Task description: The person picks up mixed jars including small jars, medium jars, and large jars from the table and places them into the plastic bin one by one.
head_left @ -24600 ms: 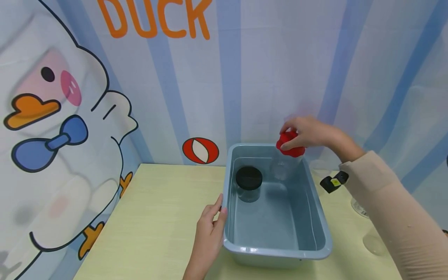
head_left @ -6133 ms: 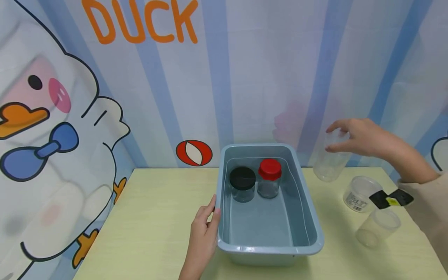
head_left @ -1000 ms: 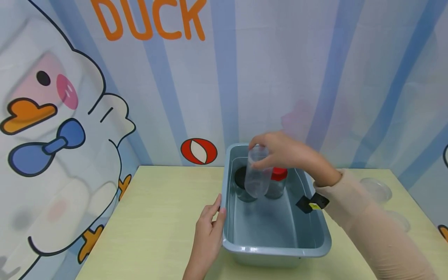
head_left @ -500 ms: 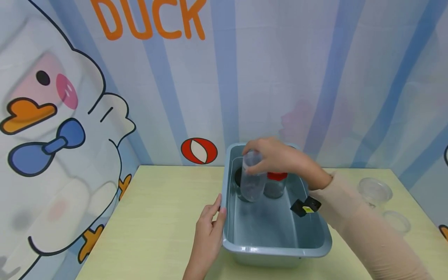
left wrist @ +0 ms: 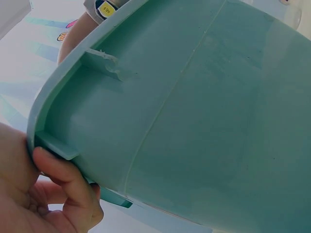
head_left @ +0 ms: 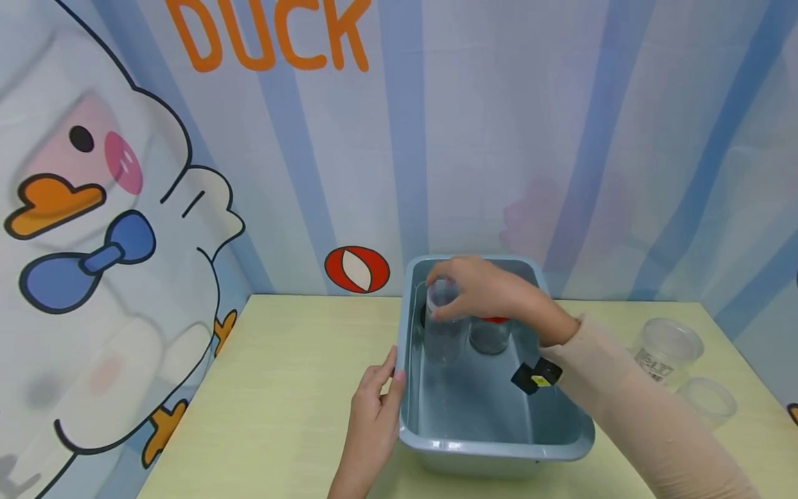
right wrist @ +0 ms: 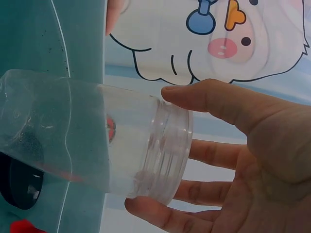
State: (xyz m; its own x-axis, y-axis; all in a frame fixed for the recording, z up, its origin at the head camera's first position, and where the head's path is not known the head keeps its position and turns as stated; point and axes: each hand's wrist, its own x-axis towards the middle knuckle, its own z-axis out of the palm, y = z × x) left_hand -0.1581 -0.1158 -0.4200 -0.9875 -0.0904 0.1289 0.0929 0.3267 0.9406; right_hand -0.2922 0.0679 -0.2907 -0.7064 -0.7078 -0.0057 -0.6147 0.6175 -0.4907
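The left hand (head_left: 374,405) grips the tub (head_left: 499,450); in it the right hand (head_left: 483,291) holds a clear jar (head_left: 445,339) mouth-up, long axis nearly upright, screening a black-lidded jar (right wrist: 24,187). Rightward: a red-lidded jar (head_left: 489,338), then, on the worktop (head_left: 751,433), a labelled container (head_left: 670,341) and clear cup (head_left: 708,399).

The left grip (left wrist: 53,191) holds a teal tub (left wrist: 194,111) by its rim (left wrist: 35,116), two short ribs (left wrist: 101,62) jutting beneath.
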